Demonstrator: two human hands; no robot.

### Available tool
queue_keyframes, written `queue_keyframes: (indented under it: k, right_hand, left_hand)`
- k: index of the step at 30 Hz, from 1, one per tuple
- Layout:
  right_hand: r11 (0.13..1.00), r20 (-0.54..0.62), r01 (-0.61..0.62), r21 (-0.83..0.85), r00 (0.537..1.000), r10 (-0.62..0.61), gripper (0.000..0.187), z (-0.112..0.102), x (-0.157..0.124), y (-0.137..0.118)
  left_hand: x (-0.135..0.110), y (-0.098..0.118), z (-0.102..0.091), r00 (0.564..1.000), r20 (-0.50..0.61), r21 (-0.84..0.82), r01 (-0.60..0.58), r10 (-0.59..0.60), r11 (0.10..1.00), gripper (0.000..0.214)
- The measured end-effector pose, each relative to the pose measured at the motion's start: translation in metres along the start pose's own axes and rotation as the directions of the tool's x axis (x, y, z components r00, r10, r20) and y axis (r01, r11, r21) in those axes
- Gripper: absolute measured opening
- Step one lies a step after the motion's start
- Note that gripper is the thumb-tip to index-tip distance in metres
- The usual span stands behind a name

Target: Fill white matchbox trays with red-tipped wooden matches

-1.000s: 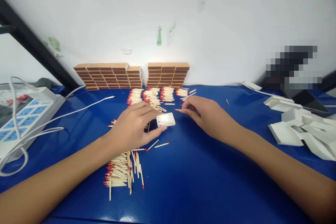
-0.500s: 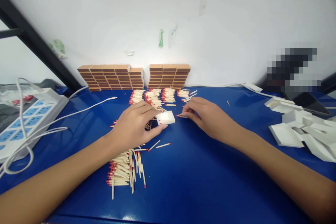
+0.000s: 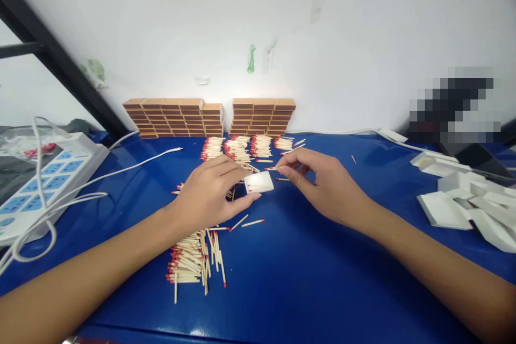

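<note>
My left hand [image 3: 209, 193] grips a small white matchbox tray [image 3: 258, 183] between thumb and fingers, just above the blue table [image 3: 306, 274]. A few red match heads show at the tray's near end. My right hand [image 3: 318, 180] pinches a red-tipped match [image 3: 271, 169] at its fingertips, held just right of the tray and almost touching it. Another match [image 3: 282, 179] lies on the table under that hand. A loose heap of matches [image 3: 193, 263] lies beneath my left wrist. Sorted match bundles [image 3: 245, 148] sit behind both hands.
Brown matchbox sleeves are stacked in two blocks [image 3: 177, 117] [image 3: 262, 116] against the white wall. White empty trays [image 3: 463, 199] are piled at the right. A power strip [image 3: 44, 177] with white cables [image 3: 133, 165] lies at the left. A dark metal frame [image 3: 60, 64] slants at the back left.
My right hand picked a match off the table and brought it left and up to the tray. The left hand tilted the tray slightly toward it.
</note>
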State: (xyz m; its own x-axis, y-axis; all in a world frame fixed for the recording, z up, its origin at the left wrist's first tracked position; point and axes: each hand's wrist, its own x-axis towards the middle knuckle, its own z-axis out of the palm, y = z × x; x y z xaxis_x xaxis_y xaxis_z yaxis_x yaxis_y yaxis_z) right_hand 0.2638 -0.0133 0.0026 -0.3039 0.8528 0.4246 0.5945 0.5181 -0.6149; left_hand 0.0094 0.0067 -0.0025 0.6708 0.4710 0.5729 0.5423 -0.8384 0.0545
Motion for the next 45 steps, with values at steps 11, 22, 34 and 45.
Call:
queue_keyframes:
  k: [11,22,34,45]
  right_hand:
    - [0.990,0.052,0.119,-0.075,0.992,-0.115,0.012,0.007,-0.007,-0.004]
    - [0.919,0.036,0.343,-0.194,0.939,-0.342,0.012,0.019,-0.017,-0.009]
    - [0.948,-0.035,0.078,-0.309,0.995,-0.093,0.014,0.000,-0.003,0.017]
    - [0.973,0.150,0.016,-0.231,0.989,0.019,0.016,0.020,-0.010,0.014]
  left_hand:
    - [0.001,0.002,-0.001,0.996,-0.023,-0.048,-0.087,0.086,0.995,0.032]
    - [0.000,0.001,0.001,0.988,0.018,-0.138,-0.152,0.156,0.979,0.032]
    - [0.001,-0.003,0.003,0.995,-0.073,-0.056,0.060,-0.064,0.997,0.030]
    - [0.005,0.004,-0.004,0.955,-0.249,-0.046,0.158,-0.164,0.986,0.023]
